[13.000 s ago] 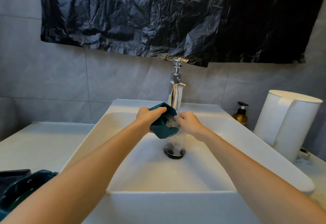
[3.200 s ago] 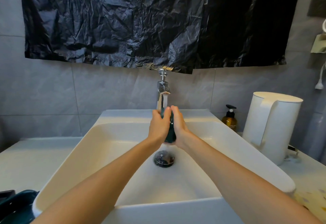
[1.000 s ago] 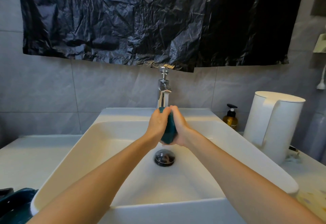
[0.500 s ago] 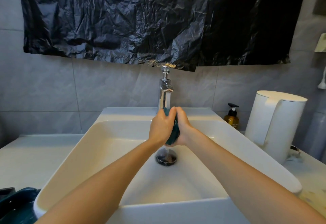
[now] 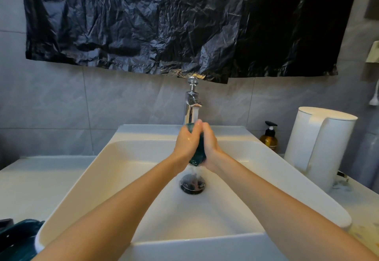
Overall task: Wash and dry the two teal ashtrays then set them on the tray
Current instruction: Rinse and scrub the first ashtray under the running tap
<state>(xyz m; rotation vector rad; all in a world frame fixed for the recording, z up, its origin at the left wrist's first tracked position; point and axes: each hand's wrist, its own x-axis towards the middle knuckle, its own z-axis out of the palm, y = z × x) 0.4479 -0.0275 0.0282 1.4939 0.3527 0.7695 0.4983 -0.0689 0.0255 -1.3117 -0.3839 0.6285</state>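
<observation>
A teal ashtray (image 5: 198,151) stands on edge between my two palms under the running chrome tap (image 5: 192,104). My left hand (image 5: 187,142) presses its left face and my right hand (image 5: 209,144) presses its right face, fingers wrapped over the top. Most of the ashtray is hidden by my hands. Water runs off its lower edge toward the drain (image 5: 192,184) of the white sink (image 5: 127,154). A second teal ashtray (image 5: 19,238) lies at the bottom left on the counter, partly cut off by the frame.
A white kettle (image 5: 320,147) stands right of the sink, with an amber pump bottle (image 5: 269,137) behind it. Black plastic sheet (image 5: 184,22) hangs on the grey tiled wall above the tap. White counter (image 5: 41,178) extends left of the sink.
Both hands stay clasped on the ashtray under the tap, shifting slightly as they rub it; water now streams from its lower edge. 13 s ago the ashtray was held open-side up.
</observation>
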